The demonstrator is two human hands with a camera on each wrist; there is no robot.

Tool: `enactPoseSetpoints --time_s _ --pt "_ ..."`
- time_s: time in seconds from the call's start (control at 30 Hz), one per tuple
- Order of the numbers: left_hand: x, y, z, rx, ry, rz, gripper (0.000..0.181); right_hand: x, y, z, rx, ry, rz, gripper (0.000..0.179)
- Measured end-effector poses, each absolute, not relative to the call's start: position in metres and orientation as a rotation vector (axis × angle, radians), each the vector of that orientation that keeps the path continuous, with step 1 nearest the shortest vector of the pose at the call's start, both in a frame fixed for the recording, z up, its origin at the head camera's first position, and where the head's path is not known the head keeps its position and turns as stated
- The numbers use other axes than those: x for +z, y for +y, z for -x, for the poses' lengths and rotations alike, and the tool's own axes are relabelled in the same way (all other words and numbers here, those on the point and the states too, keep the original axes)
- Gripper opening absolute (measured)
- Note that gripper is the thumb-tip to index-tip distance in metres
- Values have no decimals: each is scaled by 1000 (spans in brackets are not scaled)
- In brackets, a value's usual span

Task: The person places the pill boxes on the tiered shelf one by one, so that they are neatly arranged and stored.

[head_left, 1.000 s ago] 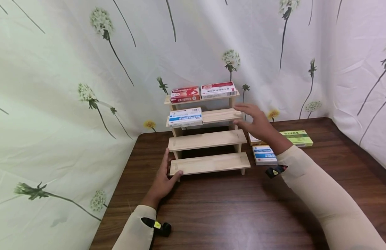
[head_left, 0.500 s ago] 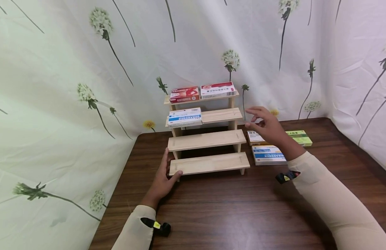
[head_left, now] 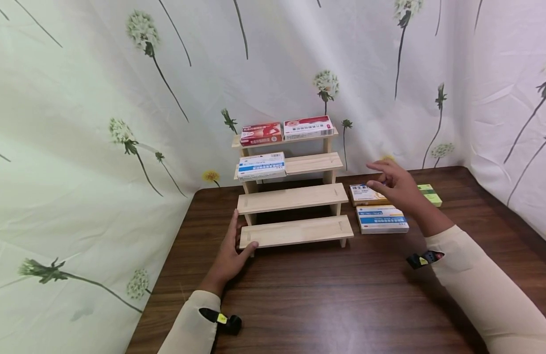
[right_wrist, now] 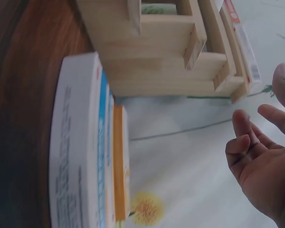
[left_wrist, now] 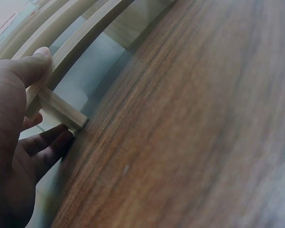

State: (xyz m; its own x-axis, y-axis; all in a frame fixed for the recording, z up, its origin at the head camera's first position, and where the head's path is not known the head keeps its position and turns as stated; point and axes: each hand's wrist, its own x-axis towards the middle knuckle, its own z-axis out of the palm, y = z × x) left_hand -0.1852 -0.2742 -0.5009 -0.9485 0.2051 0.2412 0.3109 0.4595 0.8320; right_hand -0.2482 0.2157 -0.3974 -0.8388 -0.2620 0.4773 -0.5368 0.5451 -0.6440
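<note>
A four-step wooden display rack stands on the table. My left hand holds the left end of its lowest step, the thumb over the front edge and the fingers along the side by the leg. My right hand hovers with nothing in it, fingers loosely bent, above the medicine boxes right of the rack. Below it lie a blue-and-white box and, behind that, an orange-and-white box. The hand partly covers a green box.
On the rack's top step sit a red medicine box and a red-and-white one. Another blue-and-white box lies on the left of the second step. A flower-print curtain hangs close behind the brown table.
My right hand has moved from the right end of the second step, rightwards and slightly down, over the loose boxes. My left hand and the rack have stayed in place.
</note>
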Motion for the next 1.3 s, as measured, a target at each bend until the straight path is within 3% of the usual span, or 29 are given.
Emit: enactPoseSetpoints --time_s 0.47,0.9,1.1,1.3 --pt "-500 -274 185 -1487 -2614 441 108 -413 254 236 957 -2693 -574 49" --pt "-502 -273 187 -1485 -2592 462 106 -429 285 232 958 -2812 -776 63" --pt "-500 -273 186 -1499 -2591 463 107 -432 293 231 961 -2875 -739 69" --pt "-500 -274 185 -1515 -2601 442 108 -438 297 232 1036 -2906 -755 64"
